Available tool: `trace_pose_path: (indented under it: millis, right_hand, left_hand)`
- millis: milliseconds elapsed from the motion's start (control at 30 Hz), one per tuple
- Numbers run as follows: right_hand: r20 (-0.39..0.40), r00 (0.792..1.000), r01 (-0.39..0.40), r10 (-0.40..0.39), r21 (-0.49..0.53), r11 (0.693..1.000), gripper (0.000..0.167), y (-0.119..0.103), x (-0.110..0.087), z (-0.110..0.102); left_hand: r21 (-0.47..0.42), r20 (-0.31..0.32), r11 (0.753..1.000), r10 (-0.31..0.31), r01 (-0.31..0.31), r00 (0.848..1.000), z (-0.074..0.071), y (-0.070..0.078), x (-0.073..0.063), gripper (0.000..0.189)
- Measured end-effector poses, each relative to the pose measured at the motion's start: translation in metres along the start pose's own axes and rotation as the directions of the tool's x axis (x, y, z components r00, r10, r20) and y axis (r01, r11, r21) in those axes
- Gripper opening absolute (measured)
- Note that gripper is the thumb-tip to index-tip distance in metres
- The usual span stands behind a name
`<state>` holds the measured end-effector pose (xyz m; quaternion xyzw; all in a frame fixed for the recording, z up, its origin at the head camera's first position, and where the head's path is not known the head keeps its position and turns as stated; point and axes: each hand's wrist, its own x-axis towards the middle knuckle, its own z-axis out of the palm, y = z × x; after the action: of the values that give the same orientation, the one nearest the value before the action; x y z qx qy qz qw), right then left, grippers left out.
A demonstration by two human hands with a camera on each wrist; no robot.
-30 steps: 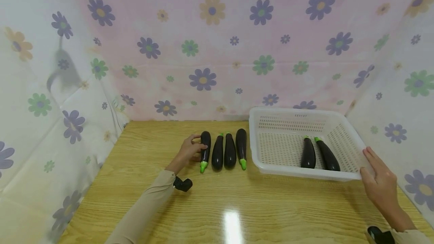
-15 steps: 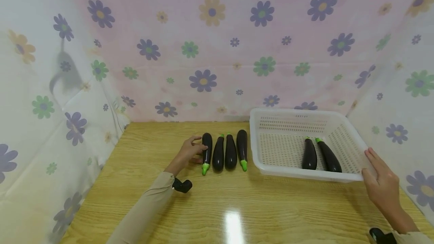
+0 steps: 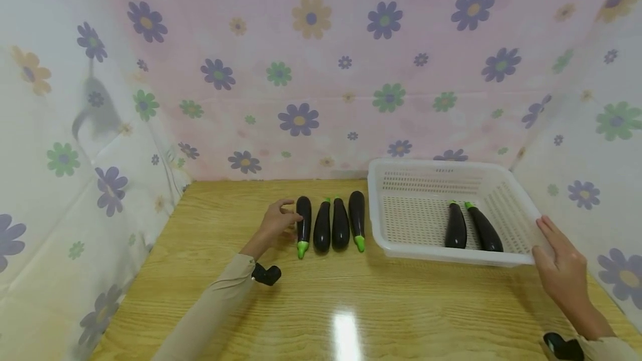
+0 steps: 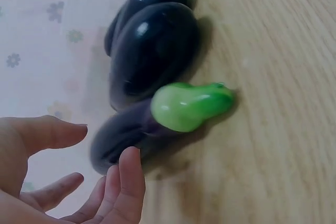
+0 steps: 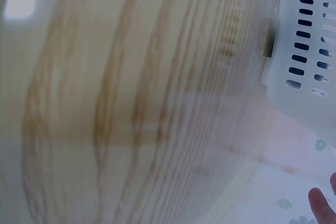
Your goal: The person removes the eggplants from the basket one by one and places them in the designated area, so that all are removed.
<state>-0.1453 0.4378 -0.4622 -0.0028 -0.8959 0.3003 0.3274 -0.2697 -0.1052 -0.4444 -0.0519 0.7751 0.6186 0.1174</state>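
Observation:
Four dark eggplants would be several: they lie side by side on the wooden table, left of a white plastic basket (image 3: 421,249). Beside the leftmost eggplant (image 3: 303,219), whose green stem end (image 4: 189,106) points toward the person, is my left hand (image 3: 276,220). Its thumb and fingers are spread apart and relaxed, with the fingertips (image 4: 131,166) right at the eggplant's side in the left wrist view. My right hand (image 3: 564,266) grips the basket's right rim between thumb and fingers; only some fingertips (image 5: 320,203) show in the right wrist view. Inside the basket lie two eggplants (image 3: 456,227).
The other eggplants in the row include one (image 3: 357,219) close to the basket's left wall. Flowered cloth (image 3: 321,71) hangs behind and at both sides of the wooden table (image 3: 301,305).
My left hand has eased very slightly left, its fingers a little looser beside the leftmost eggplant. The right hand keeps its hold on the basket, and the eggplants stay in place.

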Motion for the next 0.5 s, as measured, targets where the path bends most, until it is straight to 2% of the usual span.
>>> trace_pose_path:
  millis: [167, 367, 500]
  right_hand:
    - [0.002, 1.000, 0.002, -0.002, 0.001, 1.000, 0.054, -0.001, 0.000, 0.000]
    - [0.009, 1.000, -0.011, 0.011, -0.001, 1.000, 0.054, -0.002, -0.001, -0.001]
    - [0.012, 1.000, -0.008, 0.008, -0.010, 1.000, 0.054, -0.003, -0.003, 0.000]
  left_hand:
    - [0.037, 0.012, 0.999, 0.023, -0.023, 1.000, 0.000, 0.017, -0.003, 0.057]
    - [-0.011, 0.052, 1.000, 0.026, -0.025, 0.998, 0.003, 0.039, -0.008, 0.054]
    - [-0.053, 0.086, 0.998, 0.024, -0.019, 0.996, 0.008, 0.047, -0.010, 0.051]
